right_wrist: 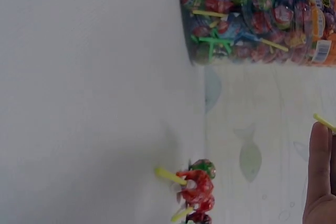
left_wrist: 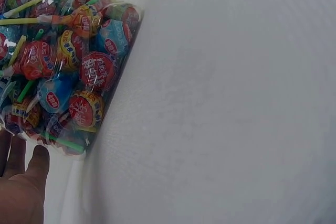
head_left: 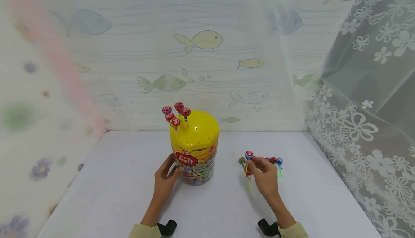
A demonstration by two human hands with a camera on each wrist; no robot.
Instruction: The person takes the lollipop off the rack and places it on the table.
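A clear plastic jar (head_left: 197, 171) packed with wrapped lollipops stands upright, topped by a yellow lid (head_left: 201, 129) with small holes. Several red-wrapped lollipops (head_left: 175, 122) stick up from the lid's left side. My left hand (head_left: 164, 178) holds the jar's left side, thumb toward the front; its fingers (left_wrist: 37, 163) show by the jar in the left wrist view. To the right of the jar, my right hand (head_left: 267, 180) pinches a lollipop with a blue and red wrapper (head_left: 249, 154) by its stick, head up. In the right wrist view a yellow stick (right_wrist: 324, 122) shows above a fingertip.
Loose lollipops lie on the white table (head_left: 116, 180) around my right hand: a green one (head_left: 241, 160), red ones (right_wrist: 197, 188) and a blue one (head_left: 279, 161). A fish-print curtain (head_left: 207, 68) hangs behind the table; a flowered lace sheet (head_left: 360, 151) borders the right side.
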